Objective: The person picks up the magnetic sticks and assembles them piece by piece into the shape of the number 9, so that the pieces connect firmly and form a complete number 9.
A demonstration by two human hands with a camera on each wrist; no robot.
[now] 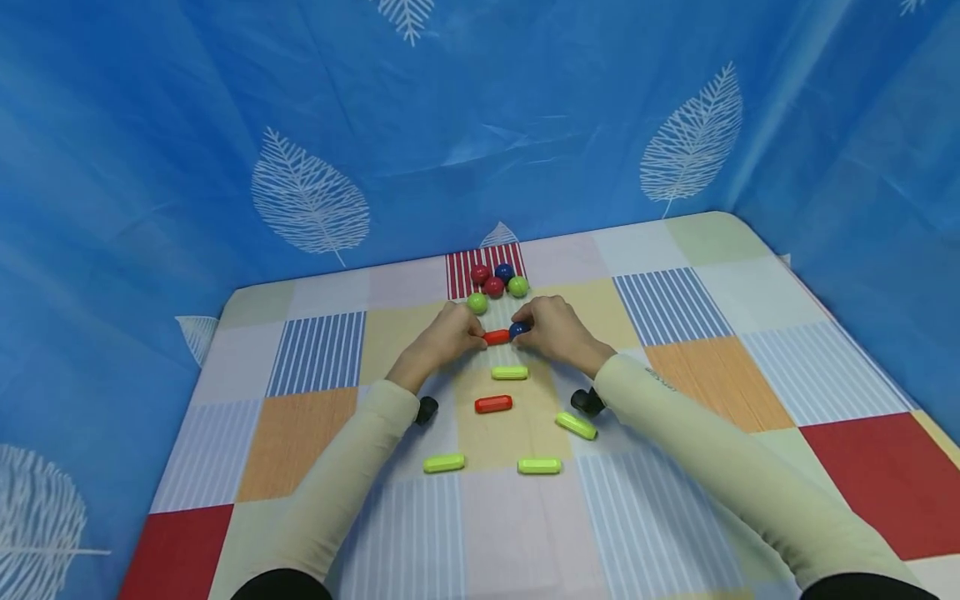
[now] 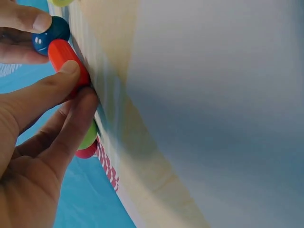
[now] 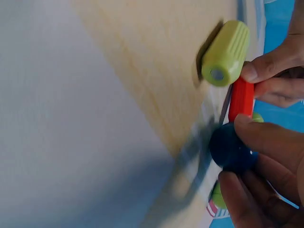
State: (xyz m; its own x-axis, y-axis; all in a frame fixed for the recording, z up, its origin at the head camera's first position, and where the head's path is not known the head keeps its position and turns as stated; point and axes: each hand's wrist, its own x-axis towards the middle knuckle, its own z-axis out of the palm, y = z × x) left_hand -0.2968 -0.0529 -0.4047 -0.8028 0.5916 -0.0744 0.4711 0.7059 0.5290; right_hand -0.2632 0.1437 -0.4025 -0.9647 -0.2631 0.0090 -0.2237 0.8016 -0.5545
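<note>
My left hand pinches a red rod between thumb and fingers, seen close in the left wrist view. In my right hand a dark blue ball is held by thumb and fingertips. Rod and ball meet end to end, low over the tablecloth. Just nearer the body lies a lime-green rod, which shows a round metallic spot on its end in the right wrist view. A green ball sits right beyond the left hand.
Behind the hands are two red balls, another blue ball and a second green ball. Nearer lie another red rod and more green rods. A blue leaf-print curtain borders the patchwork-covered table.
</note>
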